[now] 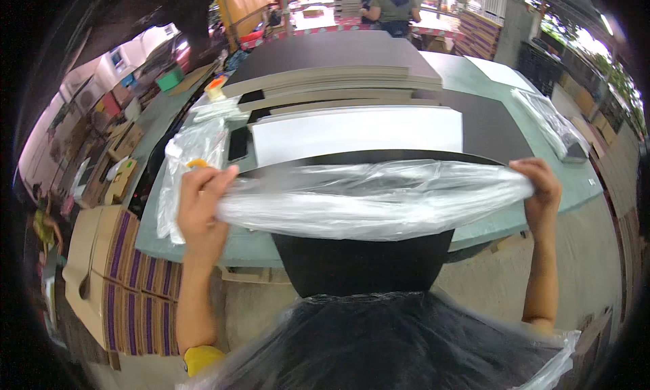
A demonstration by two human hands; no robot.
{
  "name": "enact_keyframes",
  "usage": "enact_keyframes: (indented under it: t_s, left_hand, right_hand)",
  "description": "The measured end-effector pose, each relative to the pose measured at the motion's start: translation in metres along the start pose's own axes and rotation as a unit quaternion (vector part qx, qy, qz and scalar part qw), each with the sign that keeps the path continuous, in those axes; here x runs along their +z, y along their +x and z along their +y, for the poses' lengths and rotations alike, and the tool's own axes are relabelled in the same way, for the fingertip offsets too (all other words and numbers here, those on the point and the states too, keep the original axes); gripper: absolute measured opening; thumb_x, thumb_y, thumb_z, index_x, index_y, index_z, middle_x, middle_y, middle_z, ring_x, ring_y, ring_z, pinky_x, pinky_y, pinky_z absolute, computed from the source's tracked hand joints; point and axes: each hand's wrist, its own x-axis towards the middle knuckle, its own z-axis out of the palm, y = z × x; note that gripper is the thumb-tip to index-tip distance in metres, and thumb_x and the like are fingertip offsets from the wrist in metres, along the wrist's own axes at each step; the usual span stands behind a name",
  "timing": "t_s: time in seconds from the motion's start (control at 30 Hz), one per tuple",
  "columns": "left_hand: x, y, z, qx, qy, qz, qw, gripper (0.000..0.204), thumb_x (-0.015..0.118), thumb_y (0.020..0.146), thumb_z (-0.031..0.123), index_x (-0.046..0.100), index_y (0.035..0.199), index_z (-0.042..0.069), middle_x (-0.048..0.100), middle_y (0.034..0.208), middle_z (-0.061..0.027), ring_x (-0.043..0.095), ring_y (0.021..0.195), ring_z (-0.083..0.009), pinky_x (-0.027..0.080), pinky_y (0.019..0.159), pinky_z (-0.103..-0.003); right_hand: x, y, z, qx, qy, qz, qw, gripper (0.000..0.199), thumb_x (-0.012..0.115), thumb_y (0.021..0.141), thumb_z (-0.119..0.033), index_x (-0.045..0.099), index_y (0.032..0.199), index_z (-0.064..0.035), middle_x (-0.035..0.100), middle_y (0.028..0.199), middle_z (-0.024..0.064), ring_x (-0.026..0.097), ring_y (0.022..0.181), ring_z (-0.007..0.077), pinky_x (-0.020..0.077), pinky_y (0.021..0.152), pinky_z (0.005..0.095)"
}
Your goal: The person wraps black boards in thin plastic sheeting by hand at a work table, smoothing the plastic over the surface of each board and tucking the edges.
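Plastic bag (372, 197): thin clear film, glossy, crinkled. Black board (362, 265): smooth, matt. White sheet (355, 134): smooth, matt, paper-like. Stacked grey boards (332, 78): dull cardboard look. Bench (562, 180): pale green top, flat, matt. Cartons (128, 282): brown cardboard, striped print.

Clear, glossy plastic bag (369, 197) over a black board (362, 265). White sheet (355, 134) lying on a dark brown board (491, 129); stacked boards (332, 78) with dark tops and tan edges. Table (514, 217) pale green. Tape roll (215, 87) orange-rimmed. Cartons (128, 292) tan, striped purple and orange. Phone (237, 144) black. Sleeve (201, 357) yellow.
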Motion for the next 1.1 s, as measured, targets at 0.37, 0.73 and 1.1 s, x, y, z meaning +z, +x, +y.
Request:
enact_keyframes:
  t_s: [0.37,0.73,1.1]
  left_hand:
    - [0.000,-0.101,-0.114,-0.360,-0.674,-0.019,0.645,0.042,0.053,0.080,0.017,0.040,0.118,0.003,0.050,0.112,-0.0122,0.050,0.101,-0.0254,0.041,0.087,-0.039]
    - [0.120,-0.329,-0.053,-0.508,-0.273,-0.464,0.673,0.028,0.054,0.077,0.013,0.054,0.102,0.000,0.058,0.093,-0.0136,0.056,0.080,-0.0259,0.046,0.066,-0.033]
    - [0.077,-0.241,-0.046,-0.553,-0.362,-0.313,0.682,0.025,0.048,0.085,0.024,0.056,0.088,0.000,0.058,0.070,-0.0058,0.051,0.063,-0.0111,0.038,0.056,-0.024]
  right_hand:
    - [0.030,-0.060,0.079,0.251,0.455,-0.239,0.820,0.037,0.060,0.069,-0.005,0.052,0.105,0.0009,0.058,0.100,0.0104,0.057,0.088,0.0209,0.0459,0.079,0.0327]
    - [0.154,-0.288,0.095,0.610,0.213,-0.305,0.700,0.041,0.058,0.064,-0.005,0.055,0.105,-0.0027,0.059,0.099,0.0127,0.057,0.089,0.0234,0.0458,0.076,0.0344]
    - [0.161,-0.303,0.090,0.602,0.105,-0.267,0.745,0.039,0.055,0.065,-0.006,0.056,0.104,-0.0021,0.059,0.098,0.0133,0.057,0.088,0.0234,0.0457,0.075,0.0348]
